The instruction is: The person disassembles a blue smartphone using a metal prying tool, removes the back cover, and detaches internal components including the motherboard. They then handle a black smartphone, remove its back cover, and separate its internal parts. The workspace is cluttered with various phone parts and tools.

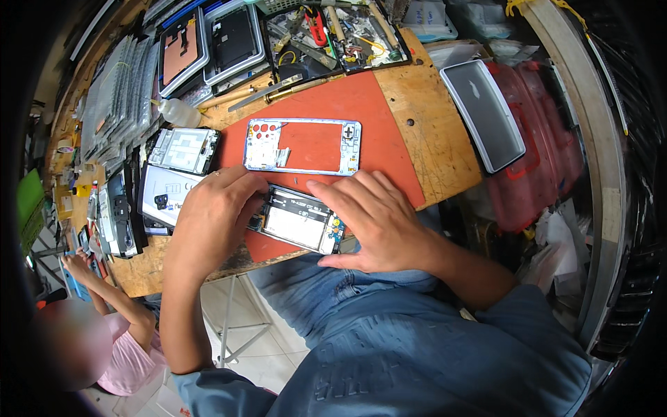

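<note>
An opened smartphone (295,221) lies at the near edge of the orange mat, its battery and circuit boards bare. My right hand (379,222) grips its right end, thumb at the near edge and fingers over the far one. At the opposite end, the bent fingers of my left hand (221,212) close on the phone and cover its corner; the fingertips are partly hidden. Just beyond lies a phone mid-frame (314,147) with a large rectangular cutout, flat on the mat (333,104). A tiny dark piece sits between frame and phone.
More opened phones (182,149) stand left of the mat, near a white squeeze bottle (179,112). Behind are trays and a tool box (340,35) with red-handled pliers. A grey tray (483,115) rests on red plastic cases (535,153). Another person (128,347) works at lower left.
</note>
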The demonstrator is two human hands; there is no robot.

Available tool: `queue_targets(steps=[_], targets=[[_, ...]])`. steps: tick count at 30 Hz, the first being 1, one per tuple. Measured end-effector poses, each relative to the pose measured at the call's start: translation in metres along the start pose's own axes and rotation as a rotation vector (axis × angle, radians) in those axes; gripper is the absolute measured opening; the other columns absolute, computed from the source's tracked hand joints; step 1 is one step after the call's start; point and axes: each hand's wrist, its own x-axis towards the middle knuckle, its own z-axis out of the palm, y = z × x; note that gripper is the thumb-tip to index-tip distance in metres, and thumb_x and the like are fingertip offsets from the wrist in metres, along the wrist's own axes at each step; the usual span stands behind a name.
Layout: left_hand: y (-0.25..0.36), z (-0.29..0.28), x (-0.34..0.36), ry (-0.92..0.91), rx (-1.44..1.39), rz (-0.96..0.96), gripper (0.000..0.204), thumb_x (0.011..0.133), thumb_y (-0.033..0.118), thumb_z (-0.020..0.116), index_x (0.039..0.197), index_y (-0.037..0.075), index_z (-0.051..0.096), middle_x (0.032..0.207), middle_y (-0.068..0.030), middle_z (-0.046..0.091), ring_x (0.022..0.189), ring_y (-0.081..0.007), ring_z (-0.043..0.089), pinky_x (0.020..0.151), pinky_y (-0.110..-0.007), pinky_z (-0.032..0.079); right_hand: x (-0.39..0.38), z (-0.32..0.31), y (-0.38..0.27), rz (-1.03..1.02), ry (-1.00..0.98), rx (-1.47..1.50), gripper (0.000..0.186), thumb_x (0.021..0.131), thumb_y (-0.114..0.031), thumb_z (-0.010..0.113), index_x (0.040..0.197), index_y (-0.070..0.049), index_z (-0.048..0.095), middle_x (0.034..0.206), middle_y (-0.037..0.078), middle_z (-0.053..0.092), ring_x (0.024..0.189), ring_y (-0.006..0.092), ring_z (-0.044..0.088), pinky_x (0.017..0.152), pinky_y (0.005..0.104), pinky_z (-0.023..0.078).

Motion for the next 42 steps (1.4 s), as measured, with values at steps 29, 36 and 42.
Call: queue_targets(steps=[29, 36, 42], targets=[[0.045, 0.041, -0.059, 0.234, -0.867, 0.003, 0.019, 0.083, 0.0, 0.083, 0.1, 0.003, 0.074, 0.099, -0.0113, 0.076, 0.098, -0.0295, 0.077, 0.087, -0.04, 0.06, 0.01, -0.009, -0.005, 0.051, -0.053, 0.177, 0.031, 0.09, -0.008, 0.076, 0.12, -0.005, 0.072, 0.122, 0.009, 0.062, 0.111, 0.0284, 0.06, 0.096, 0.0446, 0.046], [0.088, 0.122, -0.063, 0.523, -0.208, -0.211, 0.052, 0.085, 0.039, 0.085, 0.127, 0.011, 0.072, 0.14, -0.0099, 0.065, 0.14, -0.0343, 0.056, 0.116, -0.052, 0.037, 0.016, -0.014, 0.006, 0.016, -0.119, 0.23, 0.014, 0.09, 0.0, 0.07, 0.104, -0.004, 0.07, 0.108, 0.008, 0.062, 0.099, 0.0275, 0.061, 0.087, 0.0418, 0.048], [0.084, 0.148, -0.057, 0.661, -0.031, -0.197, 0.043, 0.087, 0.043, 0.083, 0.123, 0.018, 0.079, 0.133, -0.0042, 0.066, 0.136, -0.027, 0.057, 0.113, -0.049, 0.039, 0.022, -0.028, 0.011, -0.026, -0.232, 0.247, 0.014, 0.09, -0.001, 0.071, 0.104, -0.004, 0.068, 0.107, 0.009, 0.063, 0.1, 0.0316, 0.059, 0.088, 0.0426, 0.046]])
